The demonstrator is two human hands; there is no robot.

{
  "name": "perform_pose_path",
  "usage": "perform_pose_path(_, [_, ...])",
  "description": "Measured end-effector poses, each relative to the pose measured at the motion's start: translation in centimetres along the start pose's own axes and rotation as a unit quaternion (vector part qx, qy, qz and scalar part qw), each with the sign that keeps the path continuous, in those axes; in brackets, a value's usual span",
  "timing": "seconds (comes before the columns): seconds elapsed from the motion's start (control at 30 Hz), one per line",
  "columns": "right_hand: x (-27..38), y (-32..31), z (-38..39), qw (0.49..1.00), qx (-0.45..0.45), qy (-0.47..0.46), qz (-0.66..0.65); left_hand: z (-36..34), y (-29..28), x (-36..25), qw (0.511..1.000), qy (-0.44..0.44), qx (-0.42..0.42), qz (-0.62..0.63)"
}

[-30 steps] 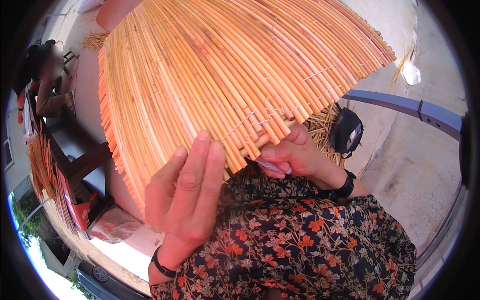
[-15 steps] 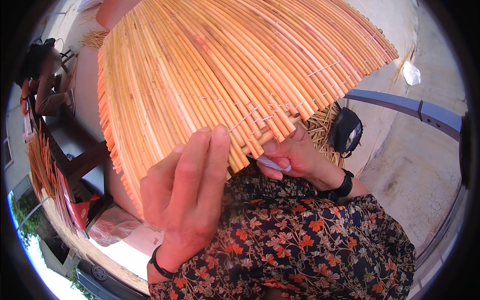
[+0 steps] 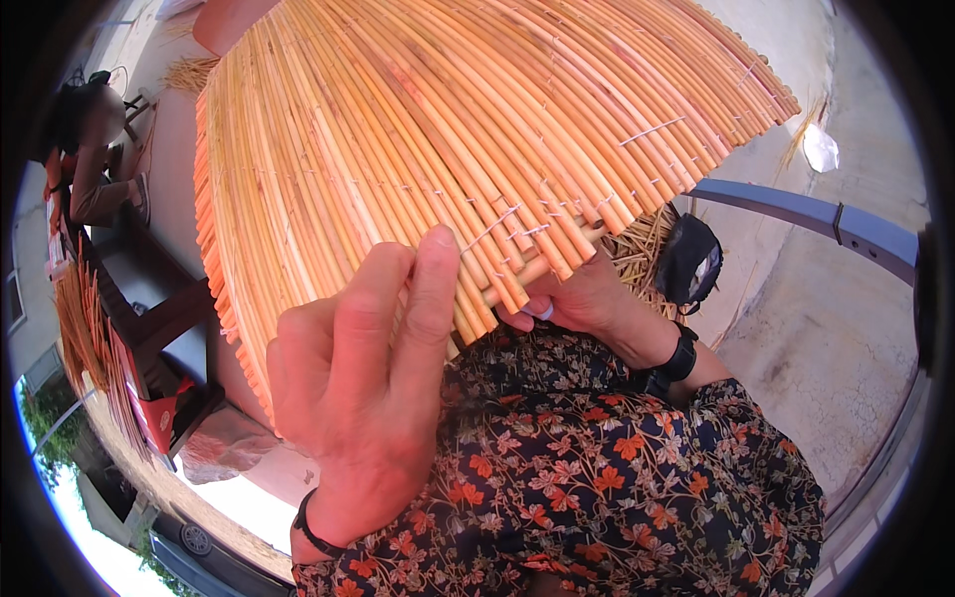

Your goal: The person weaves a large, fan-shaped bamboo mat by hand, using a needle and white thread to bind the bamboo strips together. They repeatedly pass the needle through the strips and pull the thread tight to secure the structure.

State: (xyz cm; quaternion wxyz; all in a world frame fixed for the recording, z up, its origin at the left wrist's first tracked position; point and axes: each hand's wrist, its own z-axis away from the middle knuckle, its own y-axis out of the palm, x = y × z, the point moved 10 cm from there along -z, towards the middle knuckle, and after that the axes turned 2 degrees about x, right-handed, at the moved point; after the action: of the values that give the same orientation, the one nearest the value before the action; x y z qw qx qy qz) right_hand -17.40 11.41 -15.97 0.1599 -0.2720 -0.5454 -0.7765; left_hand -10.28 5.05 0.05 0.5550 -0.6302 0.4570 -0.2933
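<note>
A large mat of orange-yellow reed stalks (image 3: 428,119), stitched together with white thread, fills the upper middle and tilts toward me. My left hand (image 3: 363,368) grips its near edge, fingers lying over the stalks, the thumb hidden. Loose white thread ends (image 3: 492,227) stick up just beyond those fingertips. Under the near edge, by a crosswise stalk (image 3: 532,271), is my right hand (image 3: 592,297). Its fingers are closed and mostly covered by the mat. A small pale piece (image 3: 540,307) shows at them, too hidden to name.
Behind my right hand lie loose straw (image 3: 637,249) and a black bag-like object (image 3: 688,261). A blue-grey metal bar (image 3: 796,207) curves along the right. At the left, a person (image 3: 90,149) sits near a dark wooden frame (image 3: 164,313) with bundled reeds (image 3: 85,328).
My right hand has slid farther under the mat's edge, so less of its fingers and the pale piece shows. My left fingers shift slightly along the stalks; the mat moves slightly right.
</note>
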Motion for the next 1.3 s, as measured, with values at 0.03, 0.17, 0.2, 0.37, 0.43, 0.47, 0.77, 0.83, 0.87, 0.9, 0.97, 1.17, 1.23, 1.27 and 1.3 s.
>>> perform_pose_path(0.03, [0.0,0.0,-0.1,1.0,0.002,-0.006,-0.007,0.0,-0.1,0.0,1.0,0.001,0.002,-0.002])
perform_pose_path(0.17, [0.5,0.5,-0.3,1.0,-0.01,0.019,0.016,0.0,-0.2,0.2,1.0,0.0,0.006,-0.007])
perform_pose_path(0.2, [0.8,0.5,0.0,0.998,-0.028,0.04,0.041,0.0,-0.2,0.3,1.0,-0.002,0.006,-0.008])
perform_pose_path(0.37, [0.4,0.1,1.0,0.998,0.009,0.043,0.05,0.4,0.0,0.3,1.0,-0.009,0.006,-0.002])
perform_pose_path(0.43, [0.5,0.2,1.1,0.998,0.012,0.042,0.041,0.4,0.0,0.3,1.0,-0.008,0.002,0.0])
perform_pose_path(0.47, [0.5,0.2,1.1,0.998,0.015,0.043,0.033,0.3,0.0,0.3,1.0,-0.005,-0.001,-0.002])
perform_pose_path(0.77, [1.3,1.1,0.8,1.0,0.012,0.025,0.001,-0.1,-0.4,0.4,1.0,-0.004,-0.009,0.008])
perform_pose_path(0.83, [1.5,1.4,0.6,1.0,0.001,0.018,-0.005,-0.2,-0.5,0.4,1.0,-0.001,-0.01,0.01])
perform_pose_path(0.87, [1.6,1.4,0.6,1.0,-0.005,0.016,-0.004,-0.2,-0.4,0.4,1.0,0.002,-0.01,0.01])
perform_pose_path(0.9, [1.7,1.4,0.5,1.0,-0.011,0.015,0.003,-0.2,-0.4,0.3,1.0,0.006,-0.009,0.01])
perform_pose_path(0.97, [1.8,1.4,0.5,1.0,-0.016,0.013,0.018,-0.2,-0.5,0.4,1.0,0.006,-0.009,0.009])
perform_pose_path(1.17, [2.1,2.0,0.3,1.0,-0.001,0.009,0.022,-0.2,-0.8,0.4,1.0,0.01,-0.017,-0.001])
perform_pose_path(1.23, [2.3,2.4,0.0,1.0,0.008,-0.003,0.01,-0.3,-1.1,0.6,1.0,0.011,-0.019,-0.005])
perform_pose_path(1.27, [2.4,2.6,-0.3,1.0,0.011,-0.008,0.004,-0.4,-1.2,0.7,1.0,0.01,-0.018,-0.004])
perform_pose_path(1.3, [2.6,2.9,-0.4,1.0,0.009,-0.011,-0.002,-0.4,-1.3,0.8,1.0,0.009,-0.016,-0.003])
